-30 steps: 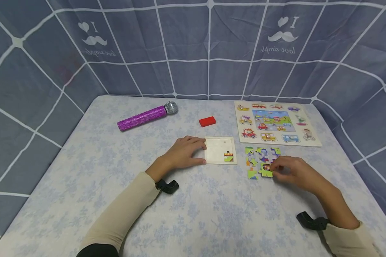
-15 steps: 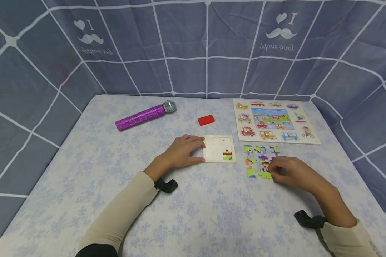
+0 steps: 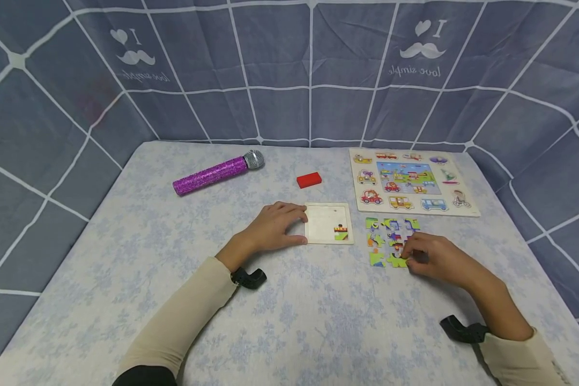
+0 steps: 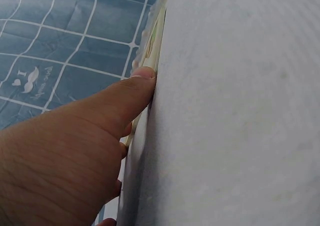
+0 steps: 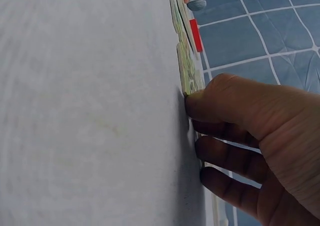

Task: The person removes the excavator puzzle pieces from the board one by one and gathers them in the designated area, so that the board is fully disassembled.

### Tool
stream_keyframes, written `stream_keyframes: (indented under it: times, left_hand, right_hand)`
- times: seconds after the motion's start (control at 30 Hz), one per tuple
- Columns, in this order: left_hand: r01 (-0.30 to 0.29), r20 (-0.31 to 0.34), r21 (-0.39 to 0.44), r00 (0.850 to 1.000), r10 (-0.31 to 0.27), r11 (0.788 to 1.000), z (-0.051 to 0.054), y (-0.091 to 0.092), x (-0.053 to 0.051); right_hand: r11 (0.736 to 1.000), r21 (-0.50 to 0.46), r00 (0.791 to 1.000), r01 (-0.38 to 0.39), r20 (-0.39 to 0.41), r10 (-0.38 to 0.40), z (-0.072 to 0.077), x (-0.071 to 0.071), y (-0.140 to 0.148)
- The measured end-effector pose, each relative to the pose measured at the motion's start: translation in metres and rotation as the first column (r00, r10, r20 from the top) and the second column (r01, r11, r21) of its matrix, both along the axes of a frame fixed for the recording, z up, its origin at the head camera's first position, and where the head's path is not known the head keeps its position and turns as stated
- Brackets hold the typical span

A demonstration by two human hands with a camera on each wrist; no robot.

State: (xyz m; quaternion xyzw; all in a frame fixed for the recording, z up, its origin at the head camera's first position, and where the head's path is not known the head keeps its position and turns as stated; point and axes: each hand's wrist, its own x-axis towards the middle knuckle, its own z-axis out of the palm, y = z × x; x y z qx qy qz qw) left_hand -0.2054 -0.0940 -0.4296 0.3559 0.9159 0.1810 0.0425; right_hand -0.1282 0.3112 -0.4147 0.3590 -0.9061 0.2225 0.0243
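My left hand (image 3: pixel 276 227) rests at the left edge of a small square wooden puzzle tray (image 3: pixel 319 225); thumb and fingers touch its rim. Two joined puzzle pieces (image 3: pixel 341 232) lie in the tray's lower right corner. To its right, loose green and multicoloured jigsaw pieces (image 3: pixel 376 259) lie in rough rows. At their right side, my right hand (image 3: pixel 434 258) pinches a jigsaw piece (image 3: pixel 403 257), largely hidden by the fingertips. In the right wrist view, the thumb (image 5: pixel 197 106) meets the edge of the stacked-looking pieces, and the other fingers are curled beneath.
A larger wooden vehicle puzzle board (image 3: pixel 415 209) lies behind the loose pieces. Beyond the tray is a red block (image 3: pixel 309 180). A glittery purple microphone (image 3: pixel 212 176) lies at the back left. A blue-grey checked curtain (image 3: pixel 284 69) surrounds the patterned tabletop (image 3: pixel 289 327).
Around my right fingertips the jigsaw pieces have shifted slightly, and a piece that overlapped the bottom row no longer covers it. My left hand stays at the tray's edge.
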Motion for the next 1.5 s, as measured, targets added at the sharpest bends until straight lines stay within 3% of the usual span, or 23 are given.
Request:
stream_keyframes:
  times: [0.27, 0.5, 0.63, 0.83, 0.97, 1.1, 1.5]
  left_hand:
    - [0.002, -0.002, -0.010, 1.000, -0.002, 1.000, 0.004, 0.000, -0.001]
    - [-0.007, -0.015, -0.006, 1.000, 0.007, 1.000, 0.007, -0.002, -0.002]
    - [-0.004, -0.001, -0.005, 1.000, 0.004, 1.000, 0.007, -0.002, -0.001]
    - [0.006, 0.001, -0.001, 1.000, -0.006, 1.000, 0.003, -0.001, -0.001]
    - [0.007, -0.001, 0.004, 1.000, -0.007, 1.000, 0.000, 0.001, -0.001]
    - [0.015, -0.004, -0.003, 1.000, -0.015, 1.000, -0.001, 0.002, -0.001]
    - [0.003, 0.011, -0.013, 1.000, -0.002, 1.000, 0.004, 0.000, 0.001]
  right_hand:
    - [0.999, 0.014, 0.997, 0.047, 0.061, -0.048, 0.006, 0.000, 0.000]
    - [0.999, 0.010, 0.993, 0.044, 0.112, -0.045, 0.028, -0.009, -0.008]
    - [0.998, 0.050, 0.993, 0.023, 0.116, -0.029, 0.035, -0.023, -0.033]
    - [0.989, 0.141, 0.988, -0.040, 0.156, 0.018, 0.031, -0.046, -0.089]
    - [0.966, 0.254, 0.992, -0.059, 0.121, 0.028, 0.029, -0.057, -0.114]
    - [0.941, 0.334, 0.990, -0.058, 0.138, 0.012, 0.030, -0.063, -0.125]
    - [0.973, 0.225, 0.952, -0.053, 0.304, -0.019, 0.030, -0.072, -0.130]
